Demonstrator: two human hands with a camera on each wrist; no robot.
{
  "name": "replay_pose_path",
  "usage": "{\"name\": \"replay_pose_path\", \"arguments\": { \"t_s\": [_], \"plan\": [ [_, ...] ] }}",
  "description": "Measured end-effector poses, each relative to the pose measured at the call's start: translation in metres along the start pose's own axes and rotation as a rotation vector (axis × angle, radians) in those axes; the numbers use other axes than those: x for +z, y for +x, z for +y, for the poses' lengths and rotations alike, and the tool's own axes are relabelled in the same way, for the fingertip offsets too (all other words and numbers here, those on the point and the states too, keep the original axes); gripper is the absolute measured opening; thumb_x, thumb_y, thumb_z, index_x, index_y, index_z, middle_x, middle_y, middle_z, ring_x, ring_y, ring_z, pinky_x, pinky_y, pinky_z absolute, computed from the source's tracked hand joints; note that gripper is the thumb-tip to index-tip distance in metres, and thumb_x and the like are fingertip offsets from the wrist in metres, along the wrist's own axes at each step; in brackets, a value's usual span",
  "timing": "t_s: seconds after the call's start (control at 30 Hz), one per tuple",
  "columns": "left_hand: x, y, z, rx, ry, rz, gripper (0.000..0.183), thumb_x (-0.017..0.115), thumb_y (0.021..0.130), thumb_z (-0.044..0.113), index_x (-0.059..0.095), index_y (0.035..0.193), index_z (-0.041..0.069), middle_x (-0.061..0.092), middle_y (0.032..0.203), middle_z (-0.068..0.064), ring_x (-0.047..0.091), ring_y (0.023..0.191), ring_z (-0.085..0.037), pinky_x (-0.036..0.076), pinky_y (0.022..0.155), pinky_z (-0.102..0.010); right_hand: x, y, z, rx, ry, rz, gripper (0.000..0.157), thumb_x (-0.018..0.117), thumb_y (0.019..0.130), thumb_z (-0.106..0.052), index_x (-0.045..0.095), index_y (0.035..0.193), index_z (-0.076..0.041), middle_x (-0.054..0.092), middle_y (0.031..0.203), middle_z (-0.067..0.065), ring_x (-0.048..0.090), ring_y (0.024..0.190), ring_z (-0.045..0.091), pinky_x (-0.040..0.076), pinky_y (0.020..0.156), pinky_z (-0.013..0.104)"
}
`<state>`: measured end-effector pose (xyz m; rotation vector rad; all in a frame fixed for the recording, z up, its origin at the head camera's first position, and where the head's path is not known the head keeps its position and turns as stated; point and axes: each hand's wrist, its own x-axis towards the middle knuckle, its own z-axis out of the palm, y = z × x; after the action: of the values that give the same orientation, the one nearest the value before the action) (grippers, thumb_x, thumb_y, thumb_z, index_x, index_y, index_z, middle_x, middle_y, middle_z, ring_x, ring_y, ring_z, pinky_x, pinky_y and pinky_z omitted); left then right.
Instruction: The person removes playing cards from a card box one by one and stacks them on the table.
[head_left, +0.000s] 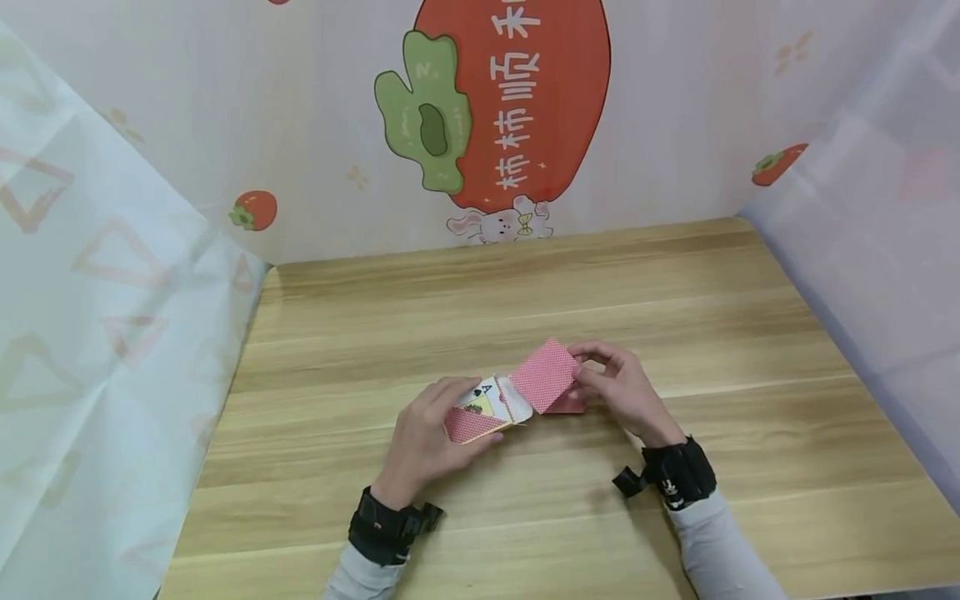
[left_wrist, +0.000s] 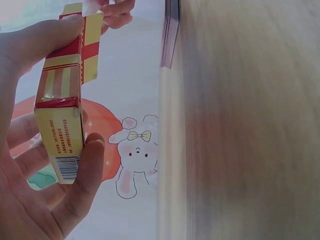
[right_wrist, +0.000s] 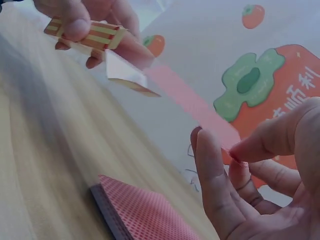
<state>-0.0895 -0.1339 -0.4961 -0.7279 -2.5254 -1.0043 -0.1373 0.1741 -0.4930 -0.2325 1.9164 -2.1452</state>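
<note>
The left hand [head_left: 429, 429] gripped the box [left_wrist: 62, 132], fingers and thumb curled round it. To its right, the right hand [head_left: 628, 393] pinched a card [head_left: 545, 375] above the deck [right_wrist: 150, 214]. Sound work likely required a steady box and the card squared to it.

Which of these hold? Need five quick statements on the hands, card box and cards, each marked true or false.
1. The left hand holds the card box. True.
2. The box's end is closed. False: it is open, with a flap sticking out.
3. The right hand pinches a red-patterned card. True.
4. Every card is inside the box. False: a stack of cards lies on the wooden table.
5. A barcode shows on the box in the left wrist view. True.
</note>
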Motion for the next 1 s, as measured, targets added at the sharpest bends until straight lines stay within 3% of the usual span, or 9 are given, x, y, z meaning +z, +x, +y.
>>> {"name": "replay_pose_path", "arguments": {
  "t_s": [0.23,0.5,0.77,1.0],
  "plan": [
    [0.0,0.0,-0.002,0.004,-0.001,0.001,0.075,0.087,0.07,0.052,0.063,0.131,0.015,0.066,0.12,0.006,0.063,0.102,-0.008,0.055,0.078,-0.033,-0.013,0.002,0.003,-0.001,-0.077,0.066,0.033,0.066,0.095,-0.004,0.061,0.127,0.005,0.055,0.124,0.018,0.069,0.089,0.018,0.059,0.075,0.037],
    [-0.002,-0.001,-0.003,-0.015,0.002,-0.017,0.076,0.085,0.071,0.055,0.063,0.132,0.015,0.066,0.12,0.006,0.063,0.102,-0.009,0.055,0.08,-0.034,-0.014,0.017,0.015,0.029,-0.231,0.177,0.028,0.071,0.092,-0.006,0.067,0.118,0.003,0.064,0.11,0.023,0.072,0.089,0.016,0.059,0.076,0.033],
    [0.0,-0.001,-0.003,-0.01,0.003,-0.017,0.076,0.087,0.07,0.052,0.062,0.132,0.016,0.066,0.12,0.006,0.062,0.102,-0.008,0.055,0.079,-0.033,-0.007,0.021,0.02,-0.125,-0.567,0.231,0.019,0.072,0.091,-0.005,0.075,0.109,-0.003,0.071,0.098,0.015,0.07,0.08,0.023,0.054,0.064,0.022],
    [0.0,0.001,-0.002,-0.012,0.018,-0.022,0.076,0.086,0.07,0.054,0.063,0.131,0.015,0.066,0.119,0.005,0.063,0.101,-0.009,0.055,0.078,-0.033,-0.004,0.023,0.022,-0.216,-0.758,0.296,0.014,0.073,0.087,-0.002,0.075,0.101,-0.004,0.071,0.088,0.009,0.065,0.073,0.02,0.051,0.062,0.026]
  ]
}}
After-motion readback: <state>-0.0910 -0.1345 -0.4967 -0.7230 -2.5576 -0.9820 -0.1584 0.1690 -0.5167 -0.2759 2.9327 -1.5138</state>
